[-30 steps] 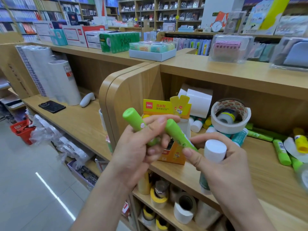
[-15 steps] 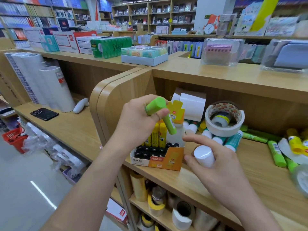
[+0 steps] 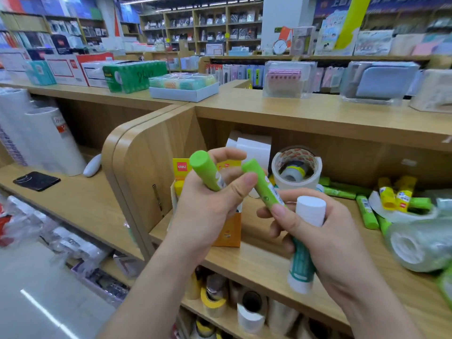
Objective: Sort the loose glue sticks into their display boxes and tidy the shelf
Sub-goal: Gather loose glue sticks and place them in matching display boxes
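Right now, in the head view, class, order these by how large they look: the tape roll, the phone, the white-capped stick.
1. Tie: tape roll and white-capped stick look much alike. The stick is nearer the camera and partly hidden by the right hand, so I won't rank them.
2. phone, smallest.

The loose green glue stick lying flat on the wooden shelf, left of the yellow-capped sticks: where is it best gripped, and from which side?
Probably pinch the green glue stick across its middle from above, approaching from the left, where the wooden shelf is bare. It lies flat with one end toward the shelf front, and other green sticks crowd its right side.
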`<action>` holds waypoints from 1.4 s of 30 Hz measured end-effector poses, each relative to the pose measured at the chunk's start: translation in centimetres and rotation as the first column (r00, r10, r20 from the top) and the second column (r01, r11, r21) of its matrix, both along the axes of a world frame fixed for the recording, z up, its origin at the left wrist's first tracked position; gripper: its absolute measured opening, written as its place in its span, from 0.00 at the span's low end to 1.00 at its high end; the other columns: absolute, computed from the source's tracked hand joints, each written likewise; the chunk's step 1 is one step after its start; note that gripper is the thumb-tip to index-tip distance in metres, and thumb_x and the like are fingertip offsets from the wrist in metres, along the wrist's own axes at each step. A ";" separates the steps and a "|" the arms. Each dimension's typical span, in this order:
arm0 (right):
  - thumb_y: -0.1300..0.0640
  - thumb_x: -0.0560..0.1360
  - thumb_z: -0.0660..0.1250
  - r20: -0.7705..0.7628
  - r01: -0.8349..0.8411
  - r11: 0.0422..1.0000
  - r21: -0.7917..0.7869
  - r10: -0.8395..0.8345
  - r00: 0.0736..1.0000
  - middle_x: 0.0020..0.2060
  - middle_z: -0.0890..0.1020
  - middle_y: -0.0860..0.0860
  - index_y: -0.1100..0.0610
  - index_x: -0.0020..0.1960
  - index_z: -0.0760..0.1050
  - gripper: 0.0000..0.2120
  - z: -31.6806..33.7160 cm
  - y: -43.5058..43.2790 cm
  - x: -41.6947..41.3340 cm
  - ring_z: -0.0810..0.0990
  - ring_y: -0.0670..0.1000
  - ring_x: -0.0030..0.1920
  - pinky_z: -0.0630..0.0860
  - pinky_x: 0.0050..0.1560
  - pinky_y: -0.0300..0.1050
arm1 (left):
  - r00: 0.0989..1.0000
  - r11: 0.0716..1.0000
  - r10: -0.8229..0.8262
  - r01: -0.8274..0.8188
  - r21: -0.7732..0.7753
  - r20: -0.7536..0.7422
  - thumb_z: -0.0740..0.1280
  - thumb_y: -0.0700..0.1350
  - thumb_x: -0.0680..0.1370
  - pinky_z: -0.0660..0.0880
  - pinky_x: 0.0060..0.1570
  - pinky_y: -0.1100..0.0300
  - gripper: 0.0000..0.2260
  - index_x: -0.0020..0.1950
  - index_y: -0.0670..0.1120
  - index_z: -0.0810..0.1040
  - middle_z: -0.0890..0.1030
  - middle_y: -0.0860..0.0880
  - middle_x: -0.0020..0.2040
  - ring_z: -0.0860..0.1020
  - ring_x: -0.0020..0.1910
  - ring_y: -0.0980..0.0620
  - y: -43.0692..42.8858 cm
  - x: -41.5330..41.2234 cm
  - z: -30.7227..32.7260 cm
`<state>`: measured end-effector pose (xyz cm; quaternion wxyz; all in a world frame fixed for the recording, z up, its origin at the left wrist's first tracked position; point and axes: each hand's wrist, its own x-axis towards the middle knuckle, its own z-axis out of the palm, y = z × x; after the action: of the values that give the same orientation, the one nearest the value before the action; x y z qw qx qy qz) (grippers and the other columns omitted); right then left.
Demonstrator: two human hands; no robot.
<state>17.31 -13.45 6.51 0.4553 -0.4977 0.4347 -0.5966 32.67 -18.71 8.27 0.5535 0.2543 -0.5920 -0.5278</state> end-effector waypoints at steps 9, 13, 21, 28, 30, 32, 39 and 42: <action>0.57 0.66 0.76 -0.204 0.179 0.984 0.004 -0.174 0.963 0.38 0.84 0.47 0.48 0.45 0.81 0.10 1.0 5.0 -3.2 0.78 0.43 0.32 0.72 0.29 0.36 | 0.996 0.989 -0.060 0.068 -0.133 0.061 0.72 0.39 0.69 0.78 0.40 0.61 0.10 0.49 0.47 0.80 0.85 0.43 0.45 0.84 0.46 0.47 3.2 -4.0 -0.5; 0.57 0.67 0.77 -0.423 0.263 0.947 -0.183 -0.318 0.849 0.41 0.84 0.48 0.39 0.56 0.73 0.24 1.8 8.5 -6.2 0.82 0.51 0.37 0.79 0.40 0.48 | 0.988 0.977 -0.110 0.127 -0.171 0.108 0.72 0.39 0.69 0.79 0.42 0.61 0.12 0.50 0.46 0.77 0.85 0.46 0.43 0.84 0.44 0.50 6.2 -7.9 -1.0; 0.57 0.64 0.79 -0.421 0.456 0.865 -0.208 -0.500 0.757 0.38 0.83 0.39 0.38 0.50 0.78 0.20 1.1 16.0 -16.1 0.81 0.42 0.38 0.75 0.38 0.31 | 0.950 0.957 0.003 0.088 -0.277 0.311 0.68 0.53 0.74 0.69 0.35 0.69 0.10 0.39 0.47 0.81 0.80 0.54 0.34 0.76 0.34 0.60 11.9 -17.0 -3.5; 0.53 0.67 0.76 -0.504 0.672 0.643 -0.367 -0.745 0.437 0.37 0.77 0.41 0.49 0.46 0.74 0.13 0.6 17.2 -24.3 0.75 0.42 0.41 0.69 0.36 0.33 | 0.856 0.928 0.212 -0.025 -0.371 0.471 0.70 0.39 0.76 0.68 0.44 0.75 0.12 0.49 0.57 0.81 0.80 0.59 0.42 0.77 0.46 0.65 12.9 -22.8 -7.1; 0.53 0.69 0.75 -0.563 0.628 0.690 -0.360 -0.697 0.444 0.34 0.76 0.43 0.48 0.46 0.73 0.12 0.3 16.4 -24.4 0.74 0.43 0.39 0.69 0.35 0.40 | 0.837 0.912 0.267 -0.059 -0.406 0.477 0.68 0.41 0.77 0.66 0.45 0.76 0.12 0.55 0.58 0.80 0.79 0.60 0.44 0.75 0.47 0.67 12.7 -23.4 -7.0; 0.54 0.70 0.74 -0.627 0.569 0.732 -0.375 -0.652 0.426 0.32 0.75 0.42 0.49 0.46 0.72 0.11 0.1 15.6 -24.1 0.74 0.45 0.37 0.67 0.36 0.44 | 0.796 0.892 0.323 -0.075 -0.447 0.512 0.68 0.42 0.78 0.65 0.45 0.77 0.15 0.61 0.58 0.78 0.75 0.61 0.41 0.73 0.45 0.68 12.2 -24.0 -7.0; 0.57 0.73 0.70 -0.796 0.505 0.799 -0.327 -0.521 0.308 0.34 0.78 0.51 0.51 0.49 0.73 0.07 -1.4 13.2 -23.8 0.76 0.57 0.39 0.70 0.37 0.49 | 0.701 0.879 0.367 -0.045 -0.475 0.612 0.67 0.46 0.78 0.65 0.45 0.78 0.18 0.66 0.62 0.74 0.70 0.60 0.41 0.71 0.42 0.64 11.5 -24.6 -7.4; 0.57 0.73 0.70 -0.819 0.487 0.811 -0.325 -0.499 0.283 0.33 0.77 0.50 0.52 0.50 0.75 0.07 -1.5 12.8 -23.8 0.76 0.57 0.36 0.68 0.35 0.48 | 0.706 0.881 0.354 -0.032 -0.472 0.613 0.67 0.45 0.79 0.64 0.45 0.79 0.17 0.66 0.61 0.75 0.69 0.62 0.42 0.71 0.43 0.68 11.3 -24.5 -7.3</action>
<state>-6.54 -0.65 4.96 -0.0452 -0.5740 0.7318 -0.3646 8.18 -7.37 0.97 0.3914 0.3649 -0.8229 -0.1910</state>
